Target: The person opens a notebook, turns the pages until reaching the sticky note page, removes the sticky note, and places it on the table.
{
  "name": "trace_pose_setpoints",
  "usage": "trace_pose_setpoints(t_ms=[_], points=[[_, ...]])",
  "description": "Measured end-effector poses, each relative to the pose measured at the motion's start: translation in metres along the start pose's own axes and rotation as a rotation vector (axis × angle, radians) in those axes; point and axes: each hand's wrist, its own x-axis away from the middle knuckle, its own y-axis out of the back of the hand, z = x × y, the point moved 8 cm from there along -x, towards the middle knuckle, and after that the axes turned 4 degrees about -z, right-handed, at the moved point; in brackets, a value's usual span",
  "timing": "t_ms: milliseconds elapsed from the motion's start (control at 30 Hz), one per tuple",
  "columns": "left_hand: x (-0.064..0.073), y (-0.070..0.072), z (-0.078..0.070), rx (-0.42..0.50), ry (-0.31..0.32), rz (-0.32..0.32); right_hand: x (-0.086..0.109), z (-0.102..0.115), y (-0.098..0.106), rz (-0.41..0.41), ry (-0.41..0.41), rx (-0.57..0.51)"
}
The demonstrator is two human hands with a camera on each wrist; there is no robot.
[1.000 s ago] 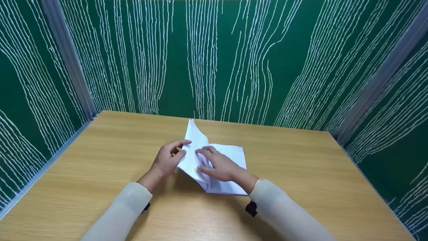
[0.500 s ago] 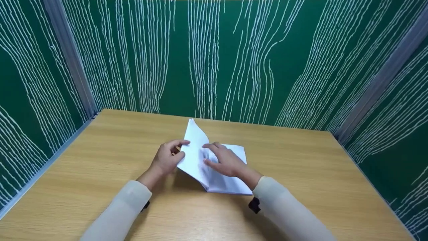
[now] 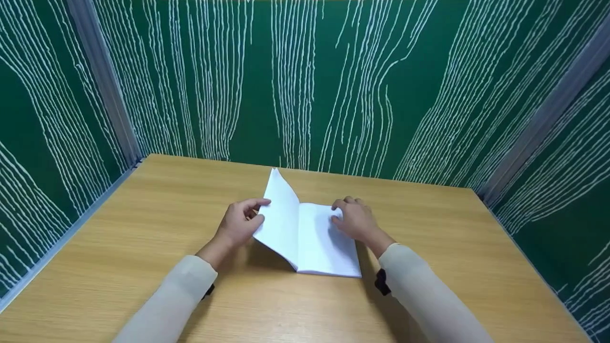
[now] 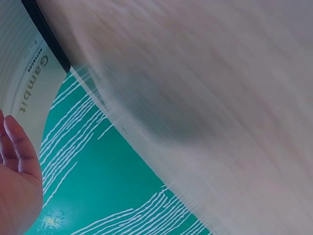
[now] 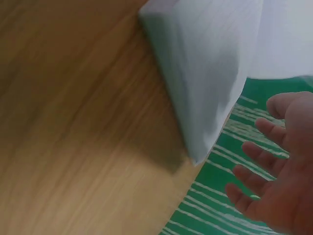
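Note:
A notebook [image 3: 318, 247] with white pages lies open on the table, its right half flat. The left half stands tilted up, and my left hand [image 3: 237, 224] pinches its outer edge between thumb and fingers. In the left wrist view the cover [image 4: 27, 83] shows the words "Gambit" and "NOTEBOOK", with the left hand [image 4: 19, 183] beside it. Over the upper right corner of the right page is my right hand [image 3: 356, 219], fingers loosely bent and holding nothing. The right wrist view shows that right hand [image 5: 291, 166] apart from the thick page block [image 5: 215, 63].
The wooden table [image 3: 143, 228] carries the notebook near its middle. Green walls [image 3: 248, 95] with white wavy lines close it in at the back and sides, with grey posts [image 3: 102, 85] at the corners. A small black device [image 3: 382, 282] sits under the right sleeve.
My right hand has moved right, from the left leaf across the fold to the right page's outer edge. The left hand keeps its pinch on the raised half, nearly still.

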Motion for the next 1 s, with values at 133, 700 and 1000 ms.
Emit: trace_pose_setpoints(t_ms=[133,700,1000], points=[[-0.001,-0.001,-0.002,0.004,-0.005,0.013,-0.001,-0.021,-0.006,0.051,-0.084,0.036],[0.001,-0.001,0.000,0.000,0.006,0.017,0.007,-0.052,-0.029,0.222,-0.175,0.077],[0.001,0.000,0.001,0.000,-0.005,0.006,0.002,-0.047,-0.030,0.189,-0.128,0.064]])
